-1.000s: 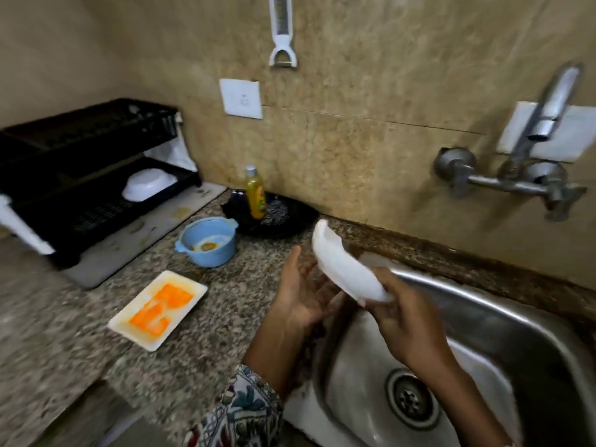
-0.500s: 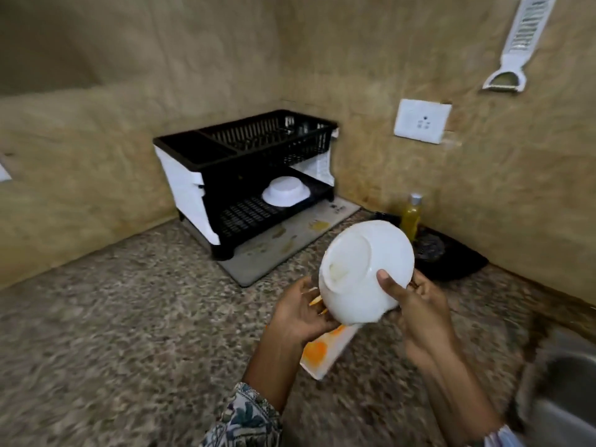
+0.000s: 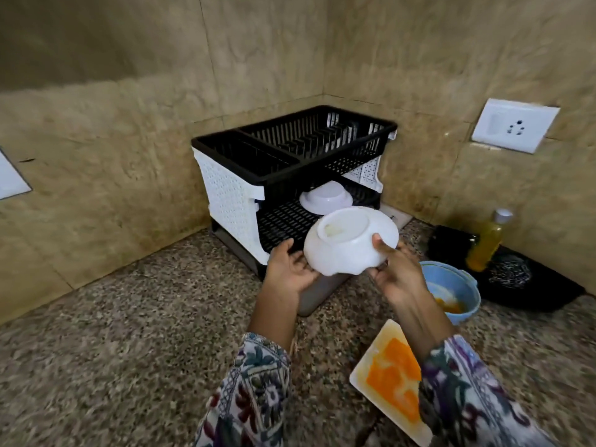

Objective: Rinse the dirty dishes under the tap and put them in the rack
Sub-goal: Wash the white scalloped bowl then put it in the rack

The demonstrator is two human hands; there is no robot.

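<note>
I hold a white bowl (image 3: 350,245) upside down, its base facing me, just in front of the lower shelf of the two-tier black and white dish rack (image 3: 290,162). My left hand (image 3: 290,269) grips its left rim and my right hand (image 3: 395,272) grips its right rim. Another white bowl (image 3: 325,198) lies upside down on the rack's lower shelf, right behind the one I hold. A blue bowl (image 3: 451,291) with orange residue and a white rectangular plate (image 3: 390,382) smeared with orange stand on the counter to the right.
A yellow liquid bottle (image 3: 487,243) stands in a black dish (image 3: 529,285) with a scrubber by the right wall. A grey drain tray (image 3: 319,291) sticks out under the rack. A wall socket (image 3: 514,129) is at upper right. The speckled granite counter (image 3: 129,333) spreads to the left.
The view swung from the sink to the rack in the corner. Both hands carried the white bowl leftward and forward, up to the rack's lower shelf, turning it base up.
</note>
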